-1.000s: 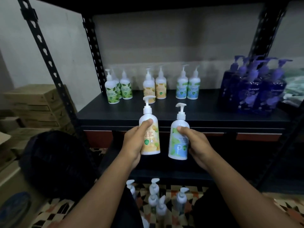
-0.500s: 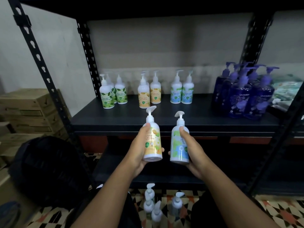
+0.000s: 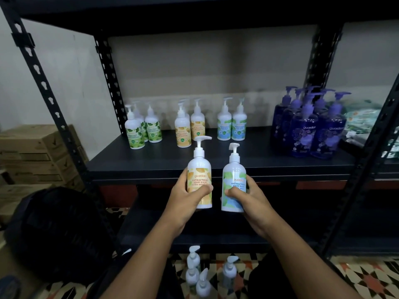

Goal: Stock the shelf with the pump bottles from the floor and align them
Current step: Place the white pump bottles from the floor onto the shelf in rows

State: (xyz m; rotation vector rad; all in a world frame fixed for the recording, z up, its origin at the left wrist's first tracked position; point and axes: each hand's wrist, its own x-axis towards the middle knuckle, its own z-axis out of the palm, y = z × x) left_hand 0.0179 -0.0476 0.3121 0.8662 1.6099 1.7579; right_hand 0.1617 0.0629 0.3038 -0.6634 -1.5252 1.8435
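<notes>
Holding one bottle in each hand, you have both upright at the centre of the frame, in front of the shelf's (image 3: 248, 162) front edge and not yet set on it. Your left hand (image 3: 185, 196) wraps around the lower body of the orange-label bottle (image 3: 199, 173), thumb across the print. Your right hand (image 3: 250, 197) curls around the blue-label bottle (image 3: 234, 175) in the same way. The two bottles stand close together without touching, long axes vertical and pumps on top.

Each hand sits almost directly below its matching group. The orange group (image 3: 183, 134) is higher in the frame above your left hand, and the blue pair (image 3: 231, 128) is above your right. Bare dark shelf lies between hands and groups, so each placement looks like a straight reach forward with no crossing of arms.

Both held bottles are white plastic with white pump heads and printed "guardian antibacterial hand wash" labels. The orange bottle's spout points to the right of the frame. More white bottles (image 3: 200, 275) wait on the patterned floor at bottom centre.
</notes>
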